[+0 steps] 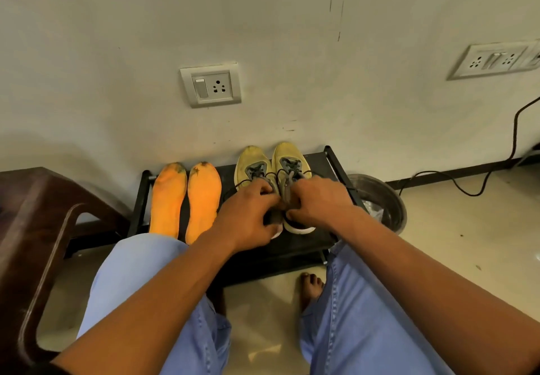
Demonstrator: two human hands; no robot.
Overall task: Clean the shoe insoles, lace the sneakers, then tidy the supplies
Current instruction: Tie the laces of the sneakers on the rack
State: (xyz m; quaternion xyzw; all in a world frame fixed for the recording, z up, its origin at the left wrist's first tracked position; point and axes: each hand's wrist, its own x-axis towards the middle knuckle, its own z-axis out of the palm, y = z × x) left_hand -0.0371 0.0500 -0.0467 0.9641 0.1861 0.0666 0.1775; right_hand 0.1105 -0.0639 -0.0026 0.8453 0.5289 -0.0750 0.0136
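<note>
Against the scuffed pale wall, a low black bench [318,246] carries two yellow mesh sneakers [287,164].
Left hand [248,217] and right hand [317,202] each grip dark laces [248,181]; two orange foam insoles [201,196] lie beside, a round metal bowl [391,199] stands right.

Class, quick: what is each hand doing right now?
Left hand: fingers curled, gripping at the right sneaker by its laces.
Right hand: fingers curled, gripping the same sneaker.
</note>
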